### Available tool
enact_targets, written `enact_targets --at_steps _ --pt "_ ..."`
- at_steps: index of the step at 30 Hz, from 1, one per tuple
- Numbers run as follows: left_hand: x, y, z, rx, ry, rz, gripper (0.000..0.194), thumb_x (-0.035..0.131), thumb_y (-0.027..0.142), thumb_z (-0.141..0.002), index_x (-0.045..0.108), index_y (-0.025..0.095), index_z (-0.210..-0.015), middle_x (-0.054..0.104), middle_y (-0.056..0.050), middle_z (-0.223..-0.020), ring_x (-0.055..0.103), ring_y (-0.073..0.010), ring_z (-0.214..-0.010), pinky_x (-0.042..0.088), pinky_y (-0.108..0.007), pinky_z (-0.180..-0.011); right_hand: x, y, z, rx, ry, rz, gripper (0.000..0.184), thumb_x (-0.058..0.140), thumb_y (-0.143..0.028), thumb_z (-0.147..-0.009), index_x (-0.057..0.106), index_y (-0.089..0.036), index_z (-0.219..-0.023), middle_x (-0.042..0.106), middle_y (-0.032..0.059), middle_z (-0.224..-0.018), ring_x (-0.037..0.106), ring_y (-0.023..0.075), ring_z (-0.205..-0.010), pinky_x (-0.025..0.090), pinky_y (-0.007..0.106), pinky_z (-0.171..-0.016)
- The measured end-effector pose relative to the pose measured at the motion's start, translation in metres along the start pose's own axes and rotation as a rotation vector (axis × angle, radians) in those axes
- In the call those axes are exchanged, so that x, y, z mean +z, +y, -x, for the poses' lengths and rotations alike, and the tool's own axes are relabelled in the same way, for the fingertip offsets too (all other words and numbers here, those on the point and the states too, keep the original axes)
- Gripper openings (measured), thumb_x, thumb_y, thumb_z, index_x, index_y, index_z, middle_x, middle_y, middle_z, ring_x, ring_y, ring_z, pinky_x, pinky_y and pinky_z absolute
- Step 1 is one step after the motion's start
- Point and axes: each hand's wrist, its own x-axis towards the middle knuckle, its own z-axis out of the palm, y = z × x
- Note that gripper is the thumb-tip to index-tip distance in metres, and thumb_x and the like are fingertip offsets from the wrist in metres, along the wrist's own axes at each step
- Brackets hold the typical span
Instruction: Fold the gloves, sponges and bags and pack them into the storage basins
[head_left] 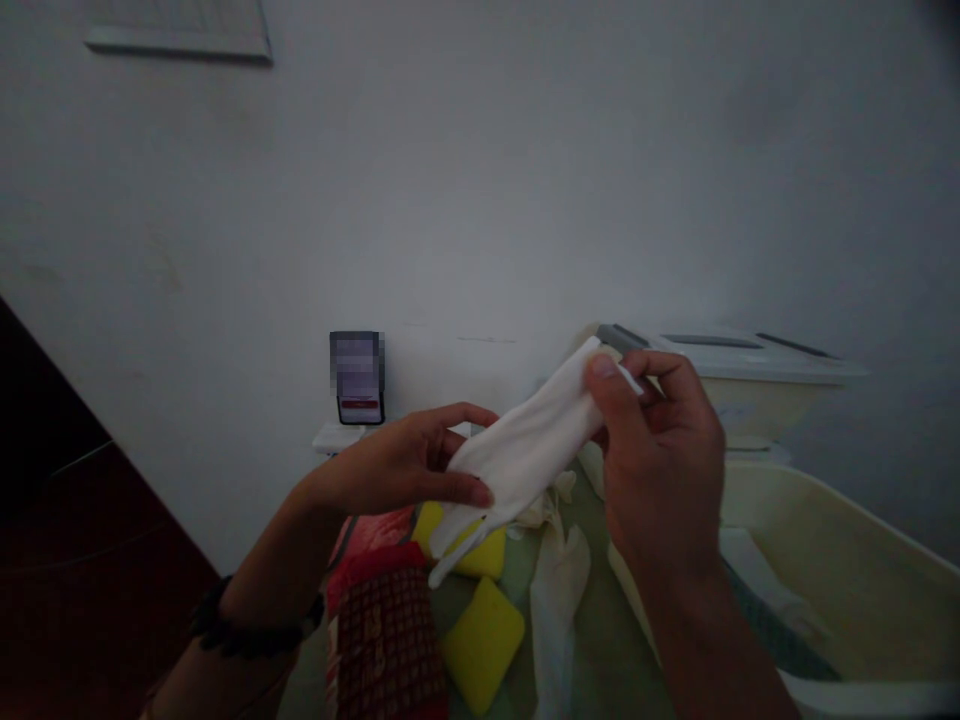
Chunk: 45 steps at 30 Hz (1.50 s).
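A white glove (536, 440) is stretched between my two hands above the table, its fingers hanging toward the lower left. My right hand (664, 450) pinches the cuff end between thumb and fingers. Around the finger end, my left hand (427, 455) has its thumb in front and its other fingers behind the fabric. Below lies another pale glove (559, 610), with more crumpled whitish material behind it. Two yellow sponges (484, 645) rest on the table near a dark red checked packet (386, 640).
At the right stands a cream basin (862, 510) holding a white and teal item. Behind it is a lidded white container (780, 365). A phone (358, 375) stands upright on a small white ledge (337, 437) by the wall.
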Motion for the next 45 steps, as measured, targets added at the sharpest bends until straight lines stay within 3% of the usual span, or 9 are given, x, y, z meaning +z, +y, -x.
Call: enact_targets --at_steps 9,15,17,21,25,28,32,38,45 --pt "-0.0055 -0.0101 -0.0018 0.047 -0.108 0.105 0.058 0.076 0.008 -0.061 0.048 0.018 -0.11 0.066 0.001 -0.089 0.061 -0.0124 -0.08 0.048 -0.019 -0.064 0.0066 -0.0008 0.0049 0.026 -0.057 0.038 0.022 0.067 -0.029 -0.077 0.047 -0.022 -0.072 0.042 -0.0084 -0.054 0.036 0.0056 -0.043 0.03 0.017 -0.035" --pt "-0.0021 -0.0036 -0.0034 -0.057 -0.12 -0.152 0.018 0.072 0.018 -0.07 0.063 0.014 -0.085 0.063 0.003 -0.075 0.056 -0.0095 -0.065 0.044 -0.017 -0.059 0.0057 0.0001 0.0056 0.055 -0.085 0.063 0.023 0.068 -0.032 -0.075 0.048 -0.022 -0.073 0.042 -0.0077 -0.057 0.036 0.0064 -0.045 0.03 0.018 -0.036" --pt "-0.0027 -0.0016 -0.0032 -0.1 -0.129 -0.242 0.012 0.07 0.023 -0.073 0.066 0.014 -0.08 0.063 0.003 -0.07 0.056 -0.0097 -0.062 0.044 -0.018 -0.06 0.0054 0.0001 0.0058 0.056 -0.086 0.065 0.023 0.069 -0.032 -0.075 0.048 -0.022 -0.073 0.042 -0.0078 -0.056 0.036 0.0066 -0.045 0.03 0.018 -0.036" --pt "-0.0046 -0.0006 -0.0018 -0.1 -0.135 -0.337 0.015 0.067 0.028 -0.077 0.067 0.013 -0.079 0.064 0.002 -0.069 0.055 -0.0105 -0.062 0.044 -0.019 -0.06 0.005 0.0002 0.0056 0.035 -0.085 0.067 0.021 0.068 -0.031 -0.075 0.048 -0.023 -0.073 0.043 -0.0078 -0.056 0.037 0.0067 -0.045 0.032 0.018 -0.036" --pt "-0.0027 -0.0023 -0.0012 -0.085 -0.174 -0.23 0.016 0.063 0.027 -0.08 0.064 0.014 -0.088 0.067 -0.002 -0.078 0.059 -0.0126 -0.069 0.046 -0.019 -0.062 0.0044 0.0006 0.0047 0.022 -0.071 0.06 0.021 0.068 -0.03 -0.075 0.048 -0.022 -0.073 0.046 -0.0072 -0.058 0.039 0.0068 -0.047 0.034 0.018 -0.038" --pt "0.0001 -0.0027 -0.0016 -0.063 -0.162 -0.153 0.02 0.068 0.024 -0.074 0.061 0.015 -0.09 0.065 -0.001 -0.081 0.058 -0.0125 -0.07 0.047 -0.019 -0.061 0.0044 0.0004 0.0044 0.025 -0.061 0.056 0.022 0.068 -0.031 -0.075 0.048 -0.022 -0.073 0.044 -0.0075 -0.057 0.037 0.0067 -0.046 0.032 0.018 -0.037" --pt "0.0019 -0.0023 -0.0032 -0.052 -0.168 -0.215 0.036 0.077 0.023 -0.062 0.059 0.016 -0.092 0.062 0.002 -0.078 0.056 -0.0118 -0.067 0.047 -0.019 -0.059 0.0051 -0.0007 0.0046 0.025 -0.045 0.051 0.022 0.068 -0.03 -0.075 0.048 -0.023 -0.074 0.044 -0.0075 -0.057 0.037 0.0065 -0.046 0.031 0.018 -0.037" --pt "0.0003 -0.0036 -0.004 -0.048 -0.125 -0.272 0.016 0.071 0.027 -0.071 0.063 0.014 -0.075 0.059 0.003 -0.066 0.053 -0.0104 -0.061 0.043 -0.017 -0.054 0.0044 -0.0008 0.0025 -0.011 0.016 0.044 0.021 0.068 -0.028 -0.076 0.048 -0.023 -0.072 0.045 -0.0069 -0.055 0.038 0.0074 -0.045 0.034 0.019 -0.036" --pt "-0.0018 -0.0024 -0.0006 -0.058 -0.206 -0.316 0.016 0.067 0.029 -0.076 0.068 0.013 -0.075 0.066 -0.001 -0.068 0.056 -0.0124 -0.061 0.045 -0.019 -0.055 0.0039 -0.0001 0.0022 -0.023 0.044 0.076 0.021 0.068 -0.028 -0.075 0.048 -0.024 -0.071 0.043 -0.0066 -0.055 0.038 0.0076 -0.045 0.034 0.019 -0.036"
